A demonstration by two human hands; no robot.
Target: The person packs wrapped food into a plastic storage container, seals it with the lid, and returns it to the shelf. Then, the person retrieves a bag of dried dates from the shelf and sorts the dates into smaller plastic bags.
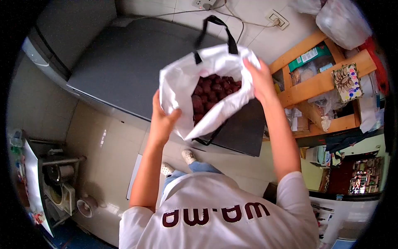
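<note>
Between my hands is a white tote bag (176, 89) with black handles, its mouth spread wide. Inside lie many dark red, date-like fruits (213, 93); I cannot tell their exact kind. My left hand (162, 118) grips the bag's near left side, thumb on the outer face. On the right, my right hand (261, 79) pinches the rim, its fingers partly hidden behind the fabric. One black handle (215, 20) stands up at the far side. The bag is over a dark grey countertop (137, 54); whether it rests there is hidden.
A wooden rack (327, 79) with packets and plastic bags stands at the right. Behind the counter, a cable runs to a wall socket (277, 20). Lower left are a metal-framed stand (62, 178) and a small round bin (87, 206) on the tiled floor.
</note>
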